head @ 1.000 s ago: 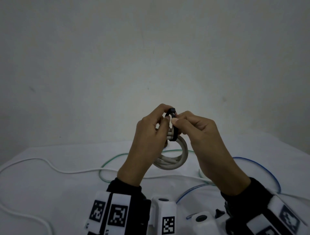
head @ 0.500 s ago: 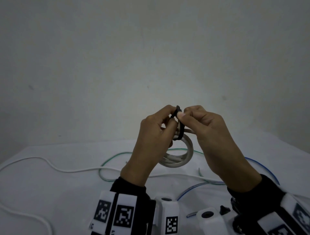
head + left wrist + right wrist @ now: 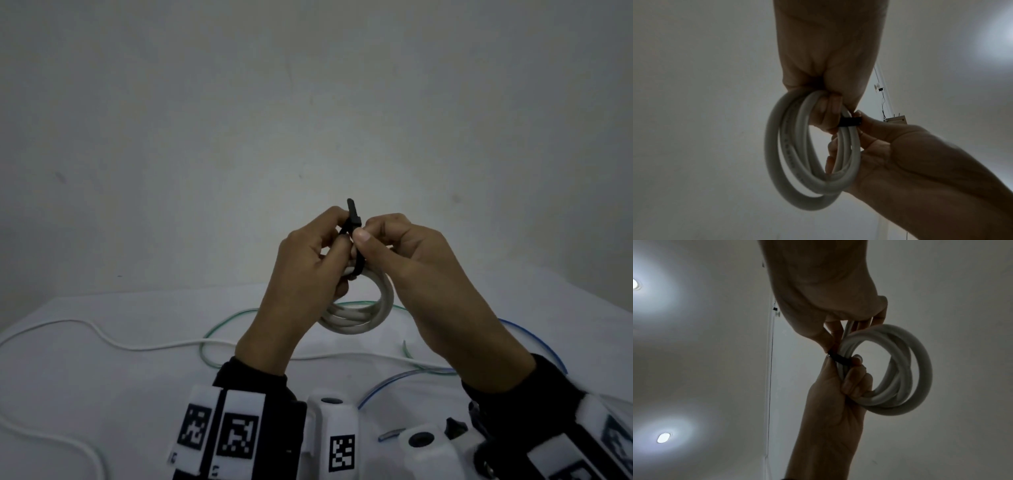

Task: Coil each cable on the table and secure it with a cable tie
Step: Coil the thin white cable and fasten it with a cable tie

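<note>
If either pinch slips, the tie (image 3: pixel 352 236) could spring loose and the coil (image 3: pixel 356 308) unwind above the table (image 3: pixel 102 394). Left hand (image 3: pixel 301 274) grips coil and tie, fingers curled; right hand (image 3: pixel 411 260) pinches the tie's band, both raised, wrists low

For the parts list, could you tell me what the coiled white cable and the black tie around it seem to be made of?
White cable: likely a smooth plastic or rubber jacket with a soft sheen; it bends into rounded loops.
Black tie: probably matte plastic; a thin flat band whose free end stands stiffly upright.
</note>
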